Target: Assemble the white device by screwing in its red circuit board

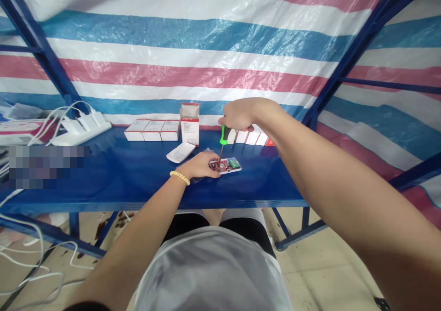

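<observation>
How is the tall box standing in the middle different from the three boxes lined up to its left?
The tall box stands upright on end with its top flap open; the three boxes lie flat and look closed. It stands alone, while they sit side by side in a row, touching. It also stands closer to the left hand and the opened device that the right hand works on with a green-handled screwdriver. All are white with red, on the blue table.

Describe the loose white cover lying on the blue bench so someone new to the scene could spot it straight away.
Start at the blue bench and find the upright red-and-white box standing near its middle. Just in front of that box, left of the left hand, lies the white cover. Unlike the boxes in a row behind it, it is a flat, rounded, plain white shell lying alone.
</observation>
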Motion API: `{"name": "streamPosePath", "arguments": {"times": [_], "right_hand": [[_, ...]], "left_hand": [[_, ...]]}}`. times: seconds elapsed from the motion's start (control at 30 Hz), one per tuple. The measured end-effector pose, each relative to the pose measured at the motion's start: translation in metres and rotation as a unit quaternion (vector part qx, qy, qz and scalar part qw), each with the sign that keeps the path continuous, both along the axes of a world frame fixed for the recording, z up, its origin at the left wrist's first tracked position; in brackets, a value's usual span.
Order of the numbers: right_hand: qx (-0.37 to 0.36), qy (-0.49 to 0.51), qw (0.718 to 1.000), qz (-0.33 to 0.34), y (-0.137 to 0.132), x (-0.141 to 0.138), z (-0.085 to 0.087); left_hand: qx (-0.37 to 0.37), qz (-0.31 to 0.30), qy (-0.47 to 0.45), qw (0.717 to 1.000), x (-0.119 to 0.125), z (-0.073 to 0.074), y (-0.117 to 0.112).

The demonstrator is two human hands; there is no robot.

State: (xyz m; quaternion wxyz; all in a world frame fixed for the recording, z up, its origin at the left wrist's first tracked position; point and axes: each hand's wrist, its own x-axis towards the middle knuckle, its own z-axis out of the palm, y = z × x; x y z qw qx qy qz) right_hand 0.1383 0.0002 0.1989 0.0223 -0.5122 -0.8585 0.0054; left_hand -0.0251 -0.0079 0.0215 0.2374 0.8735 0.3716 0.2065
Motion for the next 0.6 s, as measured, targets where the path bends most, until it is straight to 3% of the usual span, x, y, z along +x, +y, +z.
{"name": "streamPosePath", "arguments": {"times": [0.1, 0.23, 0.37, 0.47, 0.6], "right_hand": [[0.040, 0.037, 0.998, -0.013, 0.000, -0.002, 0.000], [0.006, 0.026, 0.999, -0.035, -0.010, -0.005, 0.004], [-0.022, 0.021, 0.999, 0.033, -0.005, 0.000, 0.000], [0.002, -0.009, 0.997, 0.083, 0.005, 0.004, -0.005], [0.064, -0.023, 0.997, 0.035, 0.010, 0.002, -0.007]], "left_hand": [[-0.003, -0.004, -0.004, 1.000, 0.000, 0.000, 0.000], [-0.001, -0.004, -0.007, 1.000, 0.000, 0.000, 0.000], [0.004, -0.006, -0.008, 1.000, 0.000, 0.000, 0.001], [0.005, -0.004, -0.010, 1.000, 0.000, -0.001, 0.002], [0.004, -0.005, -0.008, 1.000, 0.000, -0.002, 0.002]]}}
